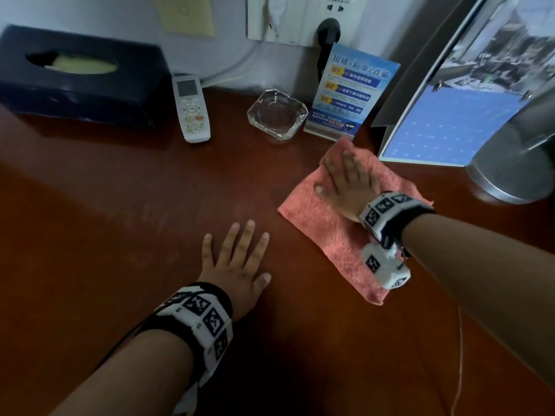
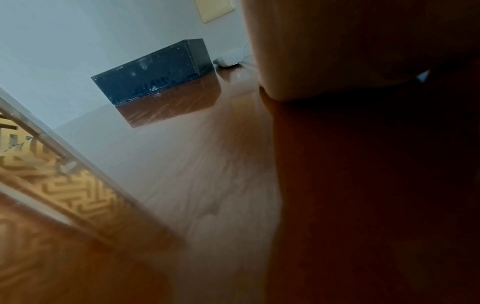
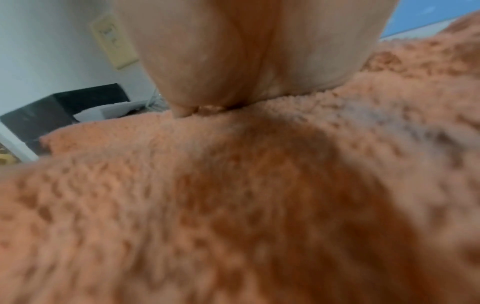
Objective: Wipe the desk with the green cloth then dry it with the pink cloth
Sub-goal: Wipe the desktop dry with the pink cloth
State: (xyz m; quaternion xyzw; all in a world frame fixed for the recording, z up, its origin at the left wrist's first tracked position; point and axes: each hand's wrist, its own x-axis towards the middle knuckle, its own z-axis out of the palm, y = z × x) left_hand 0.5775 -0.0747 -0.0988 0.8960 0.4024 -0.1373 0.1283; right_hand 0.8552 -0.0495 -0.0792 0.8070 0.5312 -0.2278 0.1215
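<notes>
A pink cloth point(image 1: 333, 223) lies spread on the dark red-brown desk point(image 1: 120, 205), right of centre. My right hand point(image 1: 348, 181) presses flat on its far half, fingers straight and pointing toward the back wall. In the right wrist view the pink cloth point(image 3: 233, 205) fills the frame under my palm point(image 3: 246, 51). My left hand point(image 1: 237, 259) rests flat on the bare desk, fingers spread, a short way left of the cloth and holding nothing. No green cloth shows in any view.
Along the back stand a dark tissue box point(image 1: 78, 76), a white remote point(image 1: 192, 109), a glass ashtray point(image 1: 277, 115) and a blue leaflet stand point(image 1: 348, 97). A binder point(image 1: 450, 109) and a metal cylinder point(image 1: 516, 163) crowd the right, just beyond the cloth.
</notes>
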